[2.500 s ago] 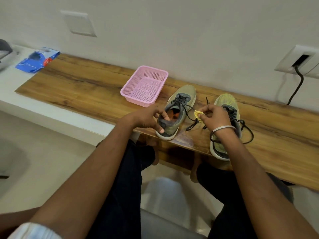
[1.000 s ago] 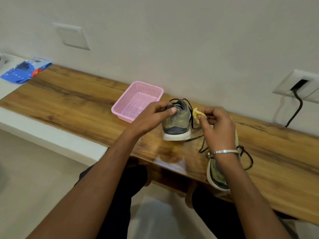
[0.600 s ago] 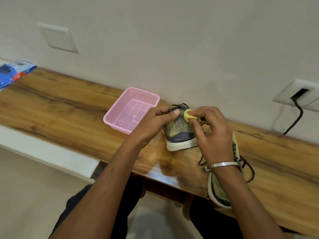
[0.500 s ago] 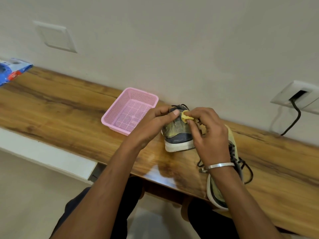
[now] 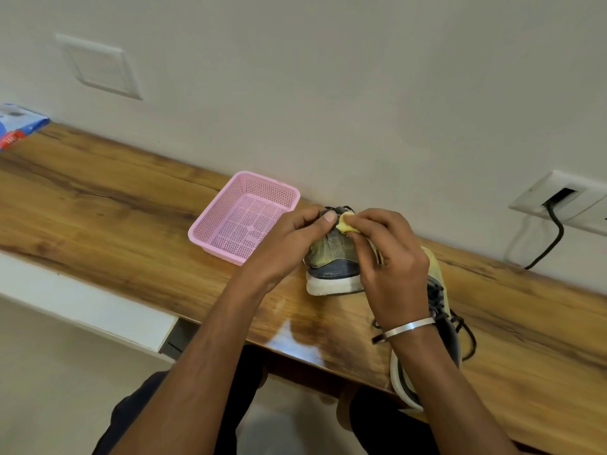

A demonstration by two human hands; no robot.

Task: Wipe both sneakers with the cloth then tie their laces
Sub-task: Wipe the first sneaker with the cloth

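Head view, olive sneaker heel-on, white sole, yellow cloth crumpled against it

Pink perforated basket, yellow cloth, olive-grey white-soled sneaker.

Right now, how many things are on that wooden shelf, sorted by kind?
Sneakers: 2, one held by the left hand, one behind the right wrist.
Cloth: 1, yellow, pinched in the right hand.
Basket: 1, pink.
Total: 4.
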